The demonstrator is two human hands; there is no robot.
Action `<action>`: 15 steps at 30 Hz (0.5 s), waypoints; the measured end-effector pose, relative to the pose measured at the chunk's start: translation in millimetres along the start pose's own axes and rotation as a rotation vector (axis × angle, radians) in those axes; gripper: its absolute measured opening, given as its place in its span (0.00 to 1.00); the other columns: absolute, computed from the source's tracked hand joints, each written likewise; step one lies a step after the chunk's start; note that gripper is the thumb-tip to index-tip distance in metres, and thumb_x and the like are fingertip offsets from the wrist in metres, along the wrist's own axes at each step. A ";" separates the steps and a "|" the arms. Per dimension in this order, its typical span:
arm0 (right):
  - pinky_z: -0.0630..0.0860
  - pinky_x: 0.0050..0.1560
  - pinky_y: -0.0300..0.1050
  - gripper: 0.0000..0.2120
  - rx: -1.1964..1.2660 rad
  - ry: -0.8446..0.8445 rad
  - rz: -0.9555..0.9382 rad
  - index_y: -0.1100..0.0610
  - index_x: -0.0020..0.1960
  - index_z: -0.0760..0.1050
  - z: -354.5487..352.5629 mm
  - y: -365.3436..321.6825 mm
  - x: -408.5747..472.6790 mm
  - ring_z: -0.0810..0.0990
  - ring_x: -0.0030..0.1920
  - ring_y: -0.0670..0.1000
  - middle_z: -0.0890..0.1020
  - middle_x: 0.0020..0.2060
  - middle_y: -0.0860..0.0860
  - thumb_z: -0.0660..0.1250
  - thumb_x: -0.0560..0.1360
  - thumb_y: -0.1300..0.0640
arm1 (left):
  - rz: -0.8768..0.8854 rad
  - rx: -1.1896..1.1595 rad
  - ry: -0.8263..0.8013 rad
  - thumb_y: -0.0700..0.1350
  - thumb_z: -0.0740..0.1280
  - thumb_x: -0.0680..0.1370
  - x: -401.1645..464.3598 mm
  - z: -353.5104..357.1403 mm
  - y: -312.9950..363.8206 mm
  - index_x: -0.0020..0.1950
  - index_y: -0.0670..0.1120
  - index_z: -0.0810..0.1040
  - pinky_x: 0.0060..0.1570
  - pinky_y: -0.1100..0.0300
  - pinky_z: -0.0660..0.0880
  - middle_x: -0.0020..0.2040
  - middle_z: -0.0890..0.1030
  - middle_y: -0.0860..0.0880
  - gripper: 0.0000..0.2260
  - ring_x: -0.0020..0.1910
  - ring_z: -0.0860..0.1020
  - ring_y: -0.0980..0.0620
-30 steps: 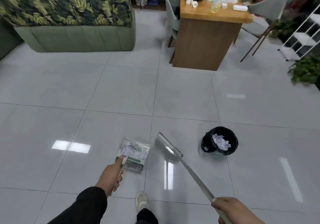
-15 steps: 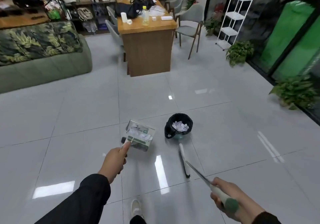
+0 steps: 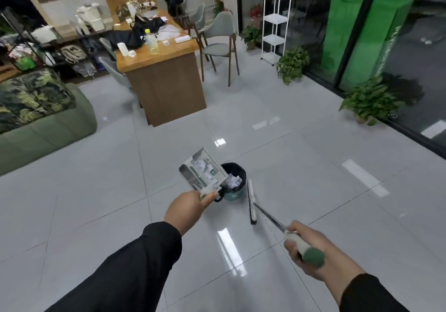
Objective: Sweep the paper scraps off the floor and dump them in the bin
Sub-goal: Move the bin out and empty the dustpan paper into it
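Left hand (image 3: 187, 206) grips one dustpan (image 3: 201, 169); right hand (image 3: 307, 247) one broom (image 3: 252, 202); one bin (image 3: 235, 181).

**Tiled room around a wooden desk**

A wooden desk (image 3: 164, 75) stands on glossy pale grey floor tiles (image 3: 301, 167) that mirror ceiling lights. Left of the desk sits a green sofa (image 3: 45, 128); right of it, a grey chair (image 3: 218, 39), a white shelf rack (image 3: 275, 22), potted plants (image 3: 369, 101) and dark glass panels (image 3: 410, 46).

Wooden desk (image 3: 166, 80), grey chair (image 3: 218, 39), green sofa (image 3: 43, 128), white shelf rack (image 3: 275, 24).
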State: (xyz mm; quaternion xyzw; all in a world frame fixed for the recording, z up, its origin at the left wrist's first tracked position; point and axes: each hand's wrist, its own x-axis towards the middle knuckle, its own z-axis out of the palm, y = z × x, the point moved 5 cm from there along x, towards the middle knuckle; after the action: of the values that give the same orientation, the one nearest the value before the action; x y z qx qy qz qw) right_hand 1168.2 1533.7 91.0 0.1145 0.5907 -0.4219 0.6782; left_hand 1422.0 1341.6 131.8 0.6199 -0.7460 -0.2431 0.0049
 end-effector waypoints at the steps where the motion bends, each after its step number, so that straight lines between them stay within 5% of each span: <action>1: 0.75 0.23 0.37 0.12 -0.006 -0.006 -0.009 0.57 0.52 0.72 -2.5 -5.4 0.1 0.71 0.24 0.50 0.74 0.30 0.56 0.72 0.72 0.59 | 0.026 0.052 -0.005 0.72 0.56 0.79 8.8 6.1 6.9 0.37 0.45 0.70 0.32 0.56 0.66 0.34 0.75 0.49 0.30 0.33 0.73 0.49; 5: 0.72 0.22 0.37 0.12 -0.119 -0.006 -0.077 0.62 0.54 0.73 -2.7 -15.9 1.8 0.70 0.23 0.50 0.74 0.29 0.57 0.70 0.74 0.58 | 0.130 0.285 -0.019 0.74 0.53 0.78 32.3 28.2 24.5 0.41 0.44 0.76 0.38 0.51 0.73 0.38 0.79 0.47 0.33 0.37 0.79 0.46; 10: 0.67 0.25 0.40 0.06 -0.378 0.019 -0.197 0.62 0.47 0.74 -9.8 -27.5 18.7 0.68 0.23 0.53 0.74 0.28 0.59 0.66 0.77 0.59 | 0.237 0.535 -0.090 0.74 0.51 0.78 64.4 65.9 48.1 0.41 0.47 0.72 0.34 0.55 0.67 0.35 0.74 0.51 0.31 0.35 0.76 0.49; 15: 0.67 0.27 0.39 0.06 -0.574 0.024 -0.259 0.58 0.40 0.70 -11.8 -25.3 33.9 0.68 0.23 0.52 0.72 0.28 0.57 0.61 0.76 0.63 | 0.307 0.702 -0.206 0.70 0.53 0.81 67.8 94.1 66.3 0.47 0.46 0.77 0.44 0.53 0.73 0.44 0.78 0.47 0.29 0.48 0.82 0.44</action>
State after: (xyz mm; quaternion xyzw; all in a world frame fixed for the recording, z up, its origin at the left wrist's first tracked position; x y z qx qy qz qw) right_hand 1140.2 1511.0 66.0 -0.1527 0.7034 -0.3196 0.6163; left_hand 1316.1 1319.8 53.3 0.4374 -0.8645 -0.0307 -0.2458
